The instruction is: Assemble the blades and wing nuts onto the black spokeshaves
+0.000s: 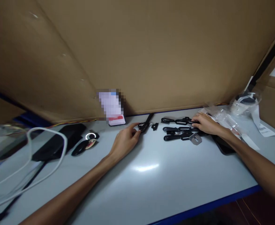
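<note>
My left hand (125, 139) reaches across the pale table (151, 181), its thumb and fingers pinched on a long black part (146, 123) that leans toward the cardboard wall. A small black piece (154, 126) lies just right of it. My right hand (204, 124) rests with curled fingers on the right end of a stack of black elongated parts (178, 128); a grey metal bracket (195, 139) lies below the hand.
A cardboard wall (137, 56) closes the back. A blurred card and phone (115, 117) stand against it. A black box (60, 140), white cable (57, 147) and key fob (87, 144) sit left. Clear plastic bags (235, 115) lie right. Blue table edge (209, 206) runs along the front.
</note>
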Demonstrator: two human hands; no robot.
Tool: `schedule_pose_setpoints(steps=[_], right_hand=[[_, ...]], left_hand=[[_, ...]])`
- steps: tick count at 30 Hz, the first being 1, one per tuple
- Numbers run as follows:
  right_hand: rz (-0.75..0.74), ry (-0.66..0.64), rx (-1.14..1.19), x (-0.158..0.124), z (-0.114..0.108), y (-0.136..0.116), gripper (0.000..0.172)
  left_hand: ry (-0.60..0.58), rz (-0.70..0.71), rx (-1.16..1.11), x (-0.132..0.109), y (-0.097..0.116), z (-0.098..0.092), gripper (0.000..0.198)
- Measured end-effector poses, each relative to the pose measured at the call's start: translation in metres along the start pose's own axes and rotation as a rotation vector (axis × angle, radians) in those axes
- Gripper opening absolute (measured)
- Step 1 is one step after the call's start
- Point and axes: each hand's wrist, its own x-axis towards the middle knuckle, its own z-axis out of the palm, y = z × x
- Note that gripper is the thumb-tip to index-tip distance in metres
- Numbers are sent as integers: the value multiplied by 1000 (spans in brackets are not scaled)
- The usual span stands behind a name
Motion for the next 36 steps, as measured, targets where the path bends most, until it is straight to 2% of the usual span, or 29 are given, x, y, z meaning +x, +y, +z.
schedule_pose_setpoints(steps=[4,9,11,16,18,19,20,22,25,30,31,33,35,36], right_hand=[[74,72,107,1,-1,-3,11],[153,143,332,1,-4,-21,21],[148,108,452,-3,-1,-39,28],[59,-33,644,-24,10,-93,28],[8,-61,647,-31,9,-105,24],[-19,-81,642,-33,6,-108,22],[-46,-108,637,-34,1,-109,20],[-92,-176,639,-34,-9,-106,17],[-122,-261,677,-34,-22,-100,21],[-89,-337,786,-33,-26,-100,27],[-76,-295,787,-31,-25,-99,30],[-26,-117,724,-25,-23,-92,42],[53,112,560,-19,-25,-78,52],[92,164,488,-16,-27,-70,51]], left_hand=[[115,113,53,-4,7,-1,39],[232,316,-64,-20,28,-2,37],[216,410,-140,-34,41,0,29],[143,540,-250,-64,62,3,20],[304,645,-214,-66,62,-1,20],[336,657,-199,-65,61,-3,21],[322,639,-194,-63,60,-4,23],[112,485,-227,-59,59,-6,26],[-141,368,-273,-59,64,-3,21],[-343,227,-466,-68,74,3,38],[-369,179,-525,-70,74,4,40],[-418,68,-657,-70,74,7,45],[-450,-46,-794,-68,73,9,51],[-458,-95,-857,-67,72,9,53]])
